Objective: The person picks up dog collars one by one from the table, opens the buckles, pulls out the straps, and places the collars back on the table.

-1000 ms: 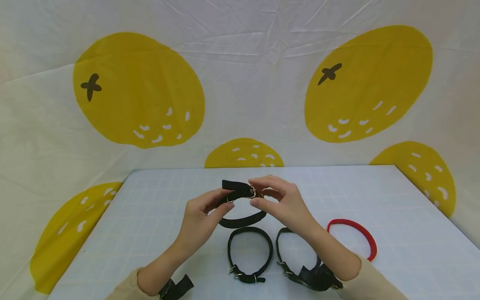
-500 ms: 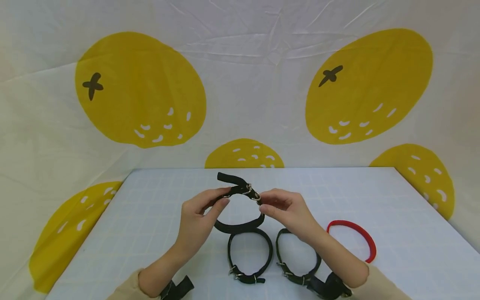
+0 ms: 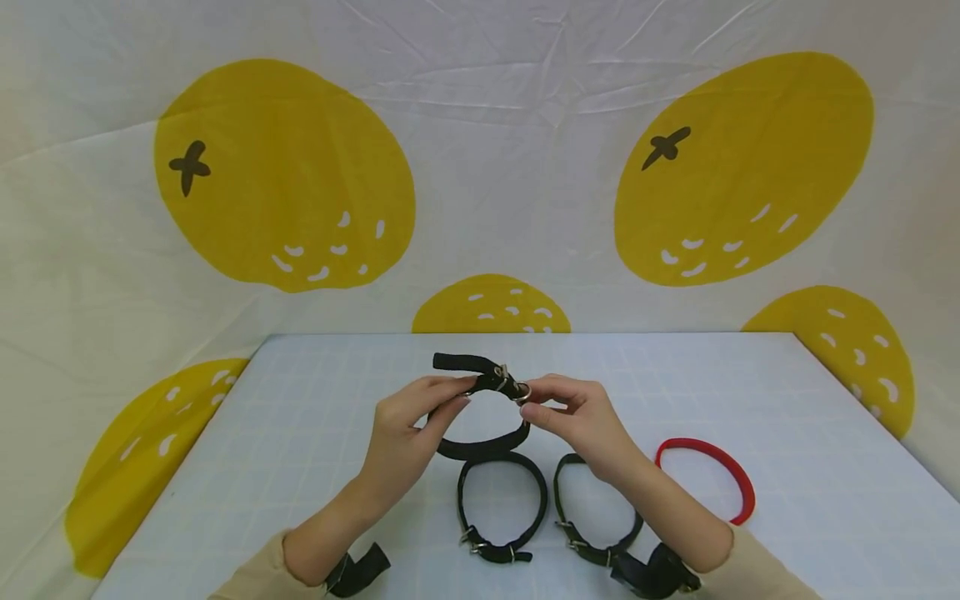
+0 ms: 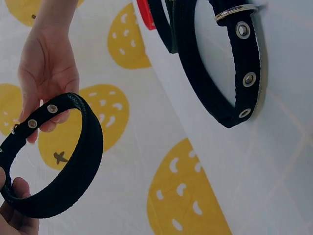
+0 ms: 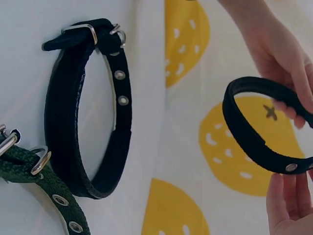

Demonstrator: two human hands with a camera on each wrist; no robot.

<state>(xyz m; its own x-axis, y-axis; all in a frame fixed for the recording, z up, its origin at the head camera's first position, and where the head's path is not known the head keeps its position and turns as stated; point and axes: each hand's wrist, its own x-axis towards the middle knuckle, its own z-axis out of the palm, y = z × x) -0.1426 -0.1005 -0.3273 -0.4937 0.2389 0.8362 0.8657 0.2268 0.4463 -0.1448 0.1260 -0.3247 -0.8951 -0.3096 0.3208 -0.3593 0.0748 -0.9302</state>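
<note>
Both hands hold up a black collar (image 3: 483,448) over the table. It has metal eyelets, a silver buckle (image 3: 503,374) and a ring (image 3: 522,392); its loose strap end points left. My left hand (image 3: 408,421) pinches the band between thumb and fingers on the left side. On the right, my right hand (image 3: 581,414) pinches it beside the ring. The left wrist view shows the collar's (image 4: 93,152) wide band and eyelets, with fingers at both ends. In the right wrist view the same collar (image 5: 239,122) is partly cut off by the frame edge.
Below the hands lies a buckled black collar (image 3: 542,500) on the white table (image 3: 300,400). Right of it is a dark green collar (image 3: 559,500), then a red one (image 3: 738,479) partly behind the right forearm. Black straps (image 3: 362,570) show at the left wrist.
The right hand has shifted from over the buckle to beside the ring, slightly lower and rightward, so the buckle shows more clearly. The left hand still pinches the collar.
</note>
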